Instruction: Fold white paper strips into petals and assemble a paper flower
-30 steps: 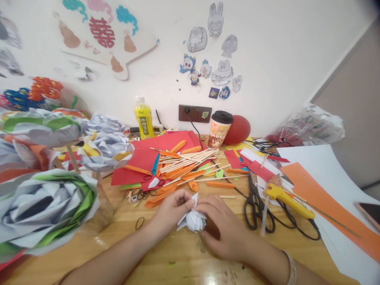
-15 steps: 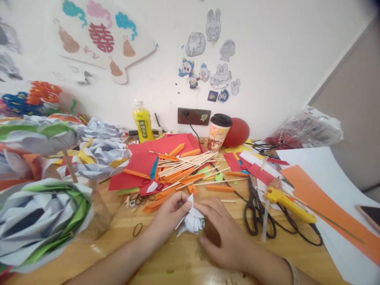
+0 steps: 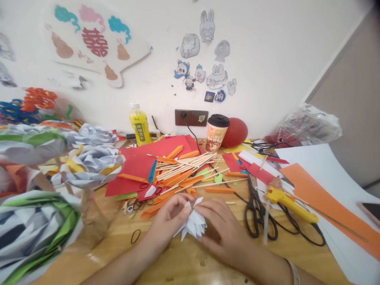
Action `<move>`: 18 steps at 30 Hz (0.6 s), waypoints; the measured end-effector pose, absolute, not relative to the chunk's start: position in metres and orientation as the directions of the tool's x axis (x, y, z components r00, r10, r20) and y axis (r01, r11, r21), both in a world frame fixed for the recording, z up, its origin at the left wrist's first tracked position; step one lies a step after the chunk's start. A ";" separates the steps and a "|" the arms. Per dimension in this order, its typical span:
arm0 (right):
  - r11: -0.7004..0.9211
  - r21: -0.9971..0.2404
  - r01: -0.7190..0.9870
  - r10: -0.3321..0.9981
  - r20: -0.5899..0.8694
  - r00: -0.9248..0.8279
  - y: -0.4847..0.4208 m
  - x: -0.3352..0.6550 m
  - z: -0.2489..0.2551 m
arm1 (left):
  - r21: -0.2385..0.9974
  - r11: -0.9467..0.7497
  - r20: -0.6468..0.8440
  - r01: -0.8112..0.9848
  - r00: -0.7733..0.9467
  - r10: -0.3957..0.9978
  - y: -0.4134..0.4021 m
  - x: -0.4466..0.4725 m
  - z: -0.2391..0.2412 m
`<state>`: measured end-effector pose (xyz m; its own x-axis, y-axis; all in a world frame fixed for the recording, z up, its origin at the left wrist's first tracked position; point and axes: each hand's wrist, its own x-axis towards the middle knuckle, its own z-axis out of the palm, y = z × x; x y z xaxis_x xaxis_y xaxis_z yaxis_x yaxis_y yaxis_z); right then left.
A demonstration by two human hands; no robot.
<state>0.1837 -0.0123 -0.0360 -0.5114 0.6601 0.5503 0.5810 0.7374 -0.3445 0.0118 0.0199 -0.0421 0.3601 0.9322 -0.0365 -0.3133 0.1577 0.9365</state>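
Note:
Between my hands, just above the wooden table, is a small white folded-paper flower [image 3: 193, 225] with pointed petals. My left hand [image 3: 173, 213] pinches its upper left side between thumb and fingers. From the other side my right hand [image 3: 221, 223] curls around it, fingertips on the upper right petals and thumb near the lower edge. Two petal tips stick up between the hands. The fingers hide part of the flower. Beyond my hands lie folded orange paper strips [image 3: 154, 209] and a pile of thin wooden sticks [image 3: 185, 165].
Large paper flowers [image 3: 38, 233] crowd the left side. Black scissors [image 3: 254, 209] and a yellow glue gun [image 3: 292, 204] with its cable lie to the right, beside orange paper [image 3: 326, 209]. A bottle [image 3: 140, 124], a lidded cup [image 3: 217, 132] and a red balloon [image 3: 236, 132] stand along the wall.
My right fingers have closed in on the flower's upper petals, and two tips now stand apart where one showed. The flower has turned slightly. The view has shifted a little.

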 end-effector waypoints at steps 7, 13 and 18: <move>0.791 -0.135 0.596 0.541 0.610 -0.579 -0.009 0.185 -0.039 | 0.921 0.275 -0.165 -0.276 0.362 0.917 0.027 0.010 -0.040; 0.745 -0.285 0.603 0.639 0.564 -0.523 -0.010 0.184 -0.037 | 0.958 0.256 -0.198 -0.127 0.349 0.916 0.032 0.007 -0.042; 0.726 -0.359 0.586 0.678 0.516 -0.524 -0.009 0.183 -0.033 | 0.986 0.085 -0.019 -0.146 0.402 0.915 0.029 0.005 -0.041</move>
